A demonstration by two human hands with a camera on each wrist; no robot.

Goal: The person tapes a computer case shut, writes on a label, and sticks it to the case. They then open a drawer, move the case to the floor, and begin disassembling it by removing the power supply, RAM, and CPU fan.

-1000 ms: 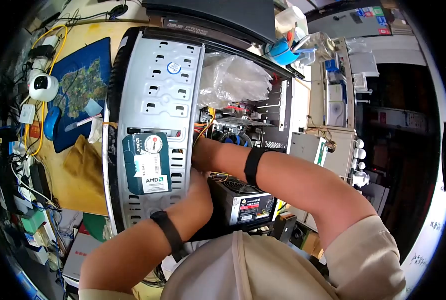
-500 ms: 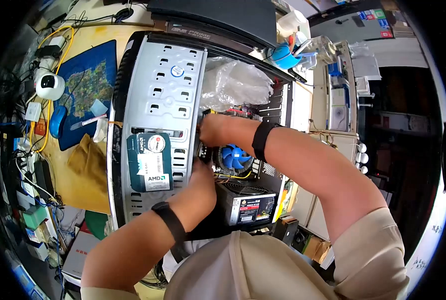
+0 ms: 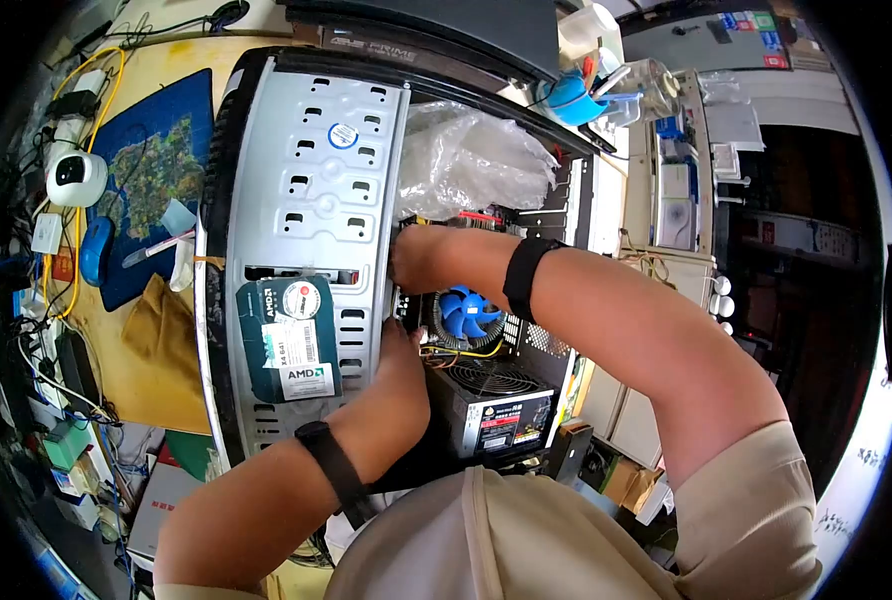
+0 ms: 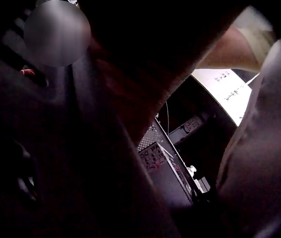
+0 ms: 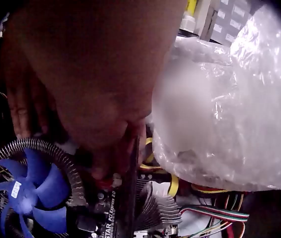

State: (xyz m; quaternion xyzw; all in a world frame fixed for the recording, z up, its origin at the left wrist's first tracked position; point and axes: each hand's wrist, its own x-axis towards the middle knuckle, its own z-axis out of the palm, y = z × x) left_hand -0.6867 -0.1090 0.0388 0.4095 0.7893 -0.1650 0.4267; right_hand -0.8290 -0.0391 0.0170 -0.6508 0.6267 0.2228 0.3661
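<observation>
Both hands reach inside an opened computer case [image 3: 316,190] lying on the table. In the right wrist view my right hand [image 5: 96,99] is over the motherboard, its fingers bent down beside a dark upright card [image 5: 130,193]; what the fingertips touch is hidden. The blue cooler fan [image 5: 31,193] lies just beside it. My left hand [image 3: 402,350] is partly under the case's metal side, nearer the power supply [image 3: 501,415]; its fingers show at the left of the right wrist view, extended near the cooler's fins, with their tips partly in shadow. The left wrist view is mostly dark.
A crumpled clear plastic bag [image 3: 476,160] fills the case's far part. Coloured cables [image 5: 220,213] run beside the board. Left of the case are a blue mouse [image 3: 96,250], a brown cloth [image 3: 166,330] and a white camera [image 3: 76,180]. A blue pen holder [image 3: 569,100] stands beyond.
Compared with a second ago, my right hand has moved farther up inside the case and the blue fan has come into sight. Since half a second ago the hands have barely moved; the view has shifted slightly.
</observation>
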